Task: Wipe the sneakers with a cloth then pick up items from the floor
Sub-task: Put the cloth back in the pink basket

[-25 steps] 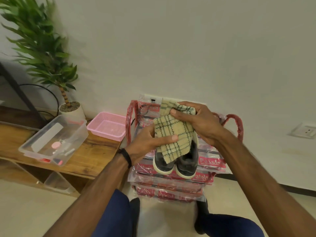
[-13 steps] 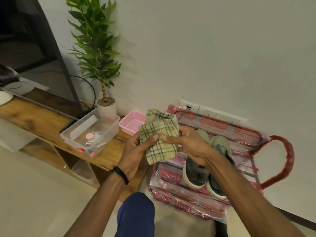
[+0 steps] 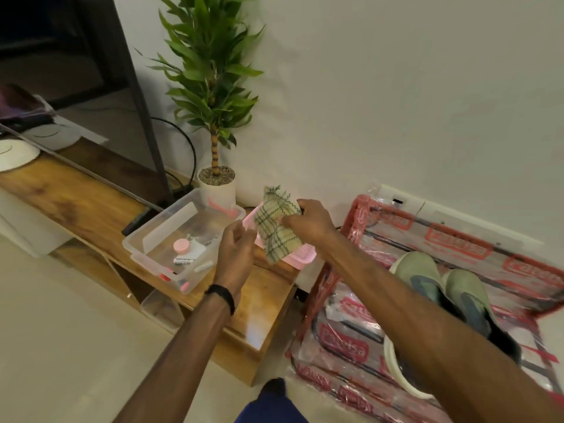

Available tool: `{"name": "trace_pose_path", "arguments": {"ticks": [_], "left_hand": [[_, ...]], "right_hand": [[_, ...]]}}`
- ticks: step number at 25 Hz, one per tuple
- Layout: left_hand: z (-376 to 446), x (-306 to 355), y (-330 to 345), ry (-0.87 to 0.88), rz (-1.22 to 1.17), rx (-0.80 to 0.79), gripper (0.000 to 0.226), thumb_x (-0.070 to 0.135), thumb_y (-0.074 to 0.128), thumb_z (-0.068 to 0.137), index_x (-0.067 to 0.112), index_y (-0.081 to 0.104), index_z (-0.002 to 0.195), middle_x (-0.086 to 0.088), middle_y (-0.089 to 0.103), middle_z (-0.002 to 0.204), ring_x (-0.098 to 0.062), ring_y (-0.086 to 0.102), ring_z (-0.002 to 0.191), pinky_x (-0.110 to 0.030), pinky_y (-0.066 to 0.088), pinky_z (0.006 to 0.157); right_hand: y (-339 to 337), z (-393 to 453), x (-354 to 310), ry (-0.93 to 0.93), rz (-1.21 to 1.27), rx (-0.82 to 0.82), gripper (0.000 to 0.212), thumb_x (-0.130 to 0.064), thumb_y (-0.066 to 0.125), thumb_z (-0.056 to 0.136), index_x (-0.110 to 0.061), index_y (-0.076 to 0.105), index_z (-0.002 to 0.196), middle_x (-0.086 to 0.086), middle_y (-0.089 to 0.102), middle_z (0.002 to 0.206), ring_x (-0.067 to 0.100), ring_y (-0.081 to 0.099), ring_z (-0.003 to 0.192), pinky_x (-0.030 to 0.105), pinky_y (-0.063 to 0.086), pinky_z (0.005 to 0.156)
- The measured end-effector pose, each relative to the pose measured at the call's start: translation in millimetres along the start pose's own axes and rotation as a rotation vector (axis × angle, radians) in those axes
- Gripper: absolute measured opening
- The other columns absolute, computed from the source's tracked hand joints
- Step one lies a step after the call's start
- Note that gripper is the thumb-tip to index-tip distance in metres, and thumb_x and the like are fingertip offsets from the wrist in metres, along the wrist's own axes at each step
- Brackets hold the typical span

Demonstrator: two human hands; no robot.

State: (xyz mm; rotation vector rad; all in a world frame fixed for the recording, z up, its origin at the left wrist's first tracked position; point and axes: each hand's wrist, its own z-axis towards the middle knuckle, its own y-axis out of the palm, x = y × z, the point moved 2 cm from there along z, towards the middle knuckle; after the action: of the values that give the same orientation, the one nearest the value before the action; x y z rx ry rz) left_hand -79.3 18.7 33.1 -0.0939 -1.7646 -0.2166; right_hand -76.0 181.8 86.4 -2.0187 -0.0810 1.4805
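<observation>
My right hand (image 3: 311,222) pinches a folded yellow checked cloth (image 3: 276,224) and holds it over the pink basket (image 3: 302,254) on the wooden bench. Just left of the cloth, my left hand (image 3: 236,251) hovers with loosely curled fingers and holds nothing. A pair of green and dark sneakers (image 3: 451,297) stands on the stack of plastic-wrapped red packs (image 3: 351,346) at the right; my right forearm hides part of them.
A clear plastic box (image 3: 158,236) with a pink lid and small items sits on the wooden bench (image 3: 76,203). A potted plant (image 3: 213,96) stands behind it against the white wall. Beige floor lies at the lower left.
The view has swung left. Both hands carried the cloth away from the sneakers to above the pink basket. My left hand has let go of the cloth.
</observation>
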Motion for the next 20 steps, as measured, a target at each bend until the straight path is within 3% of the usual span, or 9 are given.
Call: {"name": "trace_pose_path", "arguments": {"ticks": [2,4,7,10,12,15,17,20], "left_hand": [[31.6,6.3,9.6,-0.010,-0.008,-0.089,0.037,0.041,0.046,0.105,0.017,0.057,0.130,0.001,0.062,0.131,-0.012,0.059,0.116,-0.030,0.051,0.094],[59.9,11.6,23.2,-0.126,-0.097,-0.208,0.050,0.053,0.040,0.103,0.014,0.057,0.130,-0.006,0.066,0.126,-0.020,0.066,0.113,-0.041,0.055,0.097],[97.9,16.6,40.2,-0.248,-0.062,-0.299,0.063,0.064,0.034,0.100,0.012,0.059,0.124,-0.011,0.070,0.118,-0.026,0.069,0.108,-0.042,0.058,0.093],[129.2,16.5,58.4,-0.268,0.046,-0.332,0.056,0.059,0.045,0.100,0.010,0.067,0.114,-0.013,0.073,0.110,-0.025,0.071,0.101,-0.039,0.060,0.088],[148.6,14.1,66.8,-0.250,0.152,-0.295,0.039,0.041,0.059,0.099,0.005,0.066,0.113,-0.016,0.072,0.113,-0.026,0.071,0.098,-0.038,0.061,0.084],[178.8,8.9,67.2,-0.128,0.659,-0.203,0.022,0.014,0.064,0.093,-0.003,0.065,0.108,-0.018,0.070,0.109,-0.029,0.068,0.094,-0.037,0.059,0.081],[188.4,5.1,67.2,-0.016,1.071,-0.187,0.027,0.015,0.068,0.090,-0.003,0.065,0.109,-0.016,0.069,0.108,-0.032,0.066,0.098,-0.039,0.055,0.085],[184.4,-2.0,70.8,0.055,1.320,-0.209,0.025,0.016,0.072,0.089,0.002,0.067,0.109,-0.014,0.070,0.109,-0.032,0.066,0.102,-0.035,0.054,0.085]], "right_hand": [[2.4,25.1,2.6,-0.025,-0.123,0.099,0.014,-0.019,0.069,0.085,-0.014,0.071,0.097,0.004,0.073,0.094,0.025,0.071,0.085,0.041,0.061,0.077],[4.2,40.5,5.0,-0.060,-0.282,0.196,0.017,-0.022,0.066,0.087,-0.019,0.070,0.103,0.003,0.072,0.095,0.028,0.069,0.087,0.039,0.059,0.075],[10.6,55.4,14.6,-0.142,-0.447,0.304,0.019,-0.026,0.064,0.092,-0.023,0.070,0.110,0.003,0.073,0.101,0.030,0.067,0.089,0.035,0.054,0.070],[26.0,64.7,31.5,-0.267,-0.573,0.328,0.026,-0.012,0.059,0.095,-0.018,0.068,0.119,0.006,0.072,0.105,0.029,0.067,0.090,0.036,0.054,0.073],[36.7,70.7,44.0,-0.343,-0.592,0.334,0.029,-0.007,0.057,0.095,-0.014,0.067,0.121,0.008,0.072,0.108,0.029,0.066,0.091,0.040,0.055,0.079],[54.7,87.4,61.9,-0.345,-0.639,0.230,0.030,-0.004,0.059,0.090,-0.011,0.068,0.118,0.010,0.071,0.110,0.031,0.064,0.097,0.043,0.054,0.085],[66.6,96.6,70.0,-0.259,-0.652,0.069,0.029,-0.007,0.063,0.086,-0.010,0.070,0.114,0.010,0.072,0.107,0.032,0.065,0.097,0.045,0.056,0.086],[77.1,99.4,74.9,-0.127,-0.622,-0.151,0.032,-0.008,0.062,0.084,-0.006,0.066,0.116,0.011,0.069,0.104,0.032,0.065,0.093,0.043,0.059,0.081]]}}
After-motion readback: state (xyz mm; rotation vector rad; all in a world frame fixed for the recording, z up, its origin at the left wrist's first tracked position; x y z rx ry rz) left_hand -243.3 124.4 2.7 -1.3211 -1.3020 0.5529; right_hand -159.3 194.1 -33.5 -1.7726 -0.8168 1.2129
